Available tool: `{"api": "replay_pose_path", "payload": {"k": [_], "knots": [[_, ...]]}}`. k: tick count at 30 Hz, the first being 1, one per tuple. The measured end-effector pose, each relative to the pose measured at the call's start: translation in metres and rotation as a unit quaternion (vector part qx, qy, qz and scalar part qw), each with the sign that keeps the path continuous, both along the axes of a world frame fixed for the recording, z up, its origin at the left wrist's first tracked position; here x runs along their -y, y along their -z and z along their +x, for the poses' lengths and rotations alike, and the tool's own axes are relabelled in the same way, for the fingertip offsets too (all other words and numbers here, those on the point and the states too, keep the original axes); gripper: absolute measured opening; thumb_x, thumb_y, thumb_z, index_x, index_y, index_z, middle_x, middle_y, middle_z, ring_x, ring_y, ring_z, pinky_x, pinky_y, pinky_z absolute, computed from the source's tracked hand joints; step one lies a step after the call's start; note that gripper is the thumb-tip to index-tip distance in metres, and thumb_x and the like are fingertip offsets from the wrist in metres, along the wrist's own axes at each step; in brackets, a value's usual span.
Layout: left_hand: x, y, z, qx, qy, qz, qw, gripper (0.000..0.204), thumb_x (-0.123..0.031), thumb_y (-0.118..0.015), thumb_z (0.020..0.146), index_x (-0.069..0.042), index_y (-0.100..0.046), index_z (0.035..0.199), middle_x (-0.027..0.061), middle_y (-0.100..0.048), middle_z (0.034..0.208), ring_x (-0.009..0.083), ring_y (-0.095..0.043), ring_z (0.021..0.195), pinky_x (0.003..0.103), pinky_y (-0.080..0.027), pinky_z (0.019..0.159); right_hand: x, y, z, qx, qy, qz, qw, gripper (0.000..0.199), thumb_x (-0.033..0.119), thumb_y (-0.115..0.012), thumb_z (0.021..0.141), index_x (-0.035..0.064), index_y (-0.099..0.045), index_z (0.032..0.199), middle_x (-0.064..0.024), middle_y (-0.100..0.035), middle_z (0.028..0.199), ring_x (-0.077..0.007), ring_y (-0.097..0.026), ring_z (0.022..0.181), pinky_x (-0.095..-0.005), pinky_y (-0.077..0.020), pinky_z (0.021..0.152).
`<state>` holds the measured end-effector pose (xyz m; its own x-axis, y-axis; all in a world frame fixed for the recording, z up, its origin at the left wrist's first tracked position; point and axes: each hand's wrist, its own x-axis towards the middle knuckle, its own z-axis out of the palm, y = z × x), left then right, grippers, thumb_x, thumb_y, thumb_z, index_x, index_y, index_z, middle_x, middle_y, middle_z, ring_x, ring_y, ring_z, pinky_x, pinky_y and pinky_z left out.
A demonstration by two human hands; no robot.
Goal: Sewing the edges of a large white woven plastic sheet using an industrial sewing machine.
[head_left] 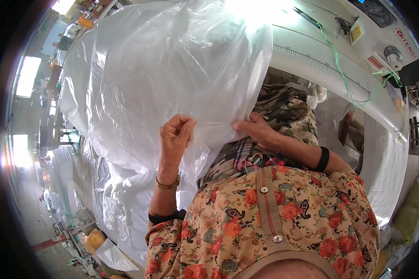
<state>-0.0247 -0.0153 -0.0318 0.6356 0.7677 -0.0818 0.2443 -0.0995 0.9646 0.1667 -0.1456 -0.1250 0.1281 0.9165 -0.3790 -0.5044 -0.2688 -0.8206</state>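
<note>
A large sheet of clear, wrinkled plastic film (163, 79) spreads over the work table and hangs down across my lap. My left hand (176, 132) is closed in a pinch on the film near its lower edge, thumb against curled fingers. To the right, my right hand (260, 131) grips the film's right edge, its thumb lying on top; the fingers are partly hidden beneath it. Between the two hands the film stretches in a faint crease. More crumpled plastic film (130, 200) hangs down below my left wrist.
A white sewing machine head (381, 42) stands at the far right, with green thread (335, 51) trailing over the table edge. A ruler strip (321, 64) runs along that edge. Tweezers (307, 17) lie near a bright lamp glare. Cluttered equipment lines the left side.
</note>
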Motion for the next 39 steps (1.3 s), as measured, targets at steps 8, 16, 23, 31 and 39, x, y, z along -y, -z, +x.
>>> {"api": "replay_pose_path", "payload": {"k": [8,16,23,31,39], "knots": [[-0.047,-0.071,-0.004,0.038,-0.034,0.111,0.992,0.01,-0.013,-0.063,0.093,-0.007,-0.065,0.085,-0.0075,-0.053,0.066,-0.0032,-0.035,0.051,0.016,-0.025,0.043,0.002,-0.005,-0.006,0.141,0.027,0.051,0.988,0.035,0.023,-0.062,0.092,-0.0034,-0.059,0.114,-0.0108,-0.065,0.106,-0.0167,-0.06,0.098,-0.032,-0.0494,0.088],[0.016,-0.061,0.043,-0.03,0.335,0.166,0.927,0.007,-0.005,-0.063,0.09,0.002,-0.063,0.09,0.0065,-0.059,0.071,0.0131,-0.052,0.06,0.027,-0.042,0.055,0.028,-0.073,-0.011,0.441,-0.072,0.006,0.895,0.028,0.02,-0.058,0.093,-0.0073,-0.059,0.1,-0.0266,-0.064,0.086,-0.0312,-0.066,0.08,-0.0405,-0.049,0.07],[0.037,-0.029,0.031,-0.092,0.262,0.186,0.943,0.007,-0.004,-0.061,0.091,0.002,-0.063,0.095,0.0102,-0.062,0.073,0.015,-0.056,0.061,0.028,-0.045,0.057,0.05,-0.061,-0.01,0.337,-0.023,0.085,0.937,0.023,0.017,-0.058,0.092,-0.0039,-0.059,0.103,-0.0236,-0.063,0.084,-0.0378,-0.065,0.084,-0.0422,-0.0495,0.073],[0.036,-0.014,0.032,-0.036,0.234,0.276,0.932,0.01,-0.01,-0.063,0.09,-0.001,-0.06,0.092,0.0118,-0.057,0.068,0.0292,-0.056,0.059,0.035,-0.046,0.057,0.036,-0.056,-0.016,0.476,-0.164,0.154,0.85,0.026,0.021,-0.058,0.091,0.0019,-0.056,0.108,-0.0222,-0.063,0.09,-0.0409,-0.063,0.086,-0.0477,-0.0503,0.074],[0.03,-0.021,0.045,-0.151,0.194,0.24,0.939,0.021,-0.016,-0.066,0.085,0.001,-0.058,0.075,0.014,-0.05,0.059,0.0236,-0.046,0.049,0.033,-0.04,0.05,0.014,-0.063,-0.003,0.645,-0.193,0.291,0.679,0.03,0.027,-0.059,0.089,-0.0026,-0.06,0.091,-0.0187,-0.064,0.087,-0.0334,-0.064,0.084,-0.044,-0.052,0.074]]}}
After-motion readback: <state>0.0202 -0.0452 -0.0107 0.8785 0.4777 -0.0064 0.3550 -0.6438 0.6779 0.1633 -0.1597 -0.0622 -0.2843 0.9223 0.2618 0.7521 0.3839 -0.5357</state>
